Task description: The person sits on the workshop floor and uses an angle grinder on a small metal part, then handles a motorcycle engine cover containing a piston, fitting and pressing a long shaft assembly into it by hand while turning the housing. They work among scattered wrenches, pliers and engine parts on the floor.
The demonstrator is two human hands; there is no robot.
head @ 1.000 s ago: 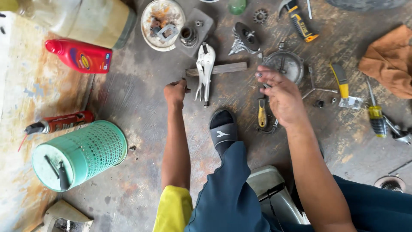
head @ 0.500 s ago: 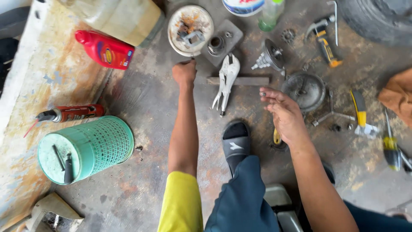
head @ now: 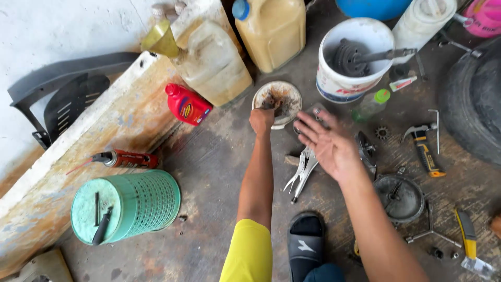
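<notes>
1. The left hand (head: 262,119) is reaching into a shallow round dish (head: 290,92) of rusty small parts; its fingers are curled down at the dish's near edge, but I cannot tell whether they are gripping a piece.
2. The right hand (head: 327,142) is hovering just beside it, palm up, fingers spread wide, holding nothing.
3. Locking pliers (head: 302,172) are lying on the concrete floor (head: 209,167) under the right wrist, resting across a small flat block.
4. A dark metal part (head: 367,151) is sitting just right of the right hand, partly hidden by it.
5. A white bucket (head: 334,83) with a dark toothed part inside is standing behind the dish, with a small clear bottle with green cap (head: 371,104) near it.
6. A red bottle (head: 188,105) is lying left of the dish, and a green basket (head: 130,206) is lying on its side well apart.
7. A hammer (head: 424,146) and a round metal cover (head: 401,198) are lying to the right.
</notes>
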